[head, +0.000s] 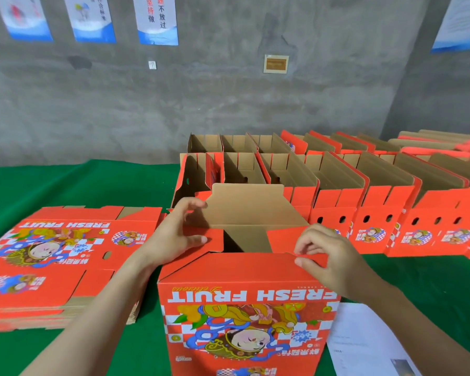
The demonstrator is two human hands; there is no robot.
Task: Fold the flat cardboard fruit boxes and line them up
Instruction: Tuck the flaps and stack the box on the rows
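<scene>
Done: two rows of folded fruit boxes point(337, 204) stood lined up on the far right of the green desk point(65, 183).
In hand: one upright box point(250, 308), near centre, its top flaps not yet closed.
Left grip point(174, 234): fingers and thumb curled round the box's left flap.
Right grip point(326, 256): pinched the right flap's corner.
Left to do: a thick stack of flat boxes point(60, 256) lay at near left; the job looked well along but unfinished.

Flat stack point(57, 264) left of box point(250, 308); folded rows point(337, 202) behind.
</scene>
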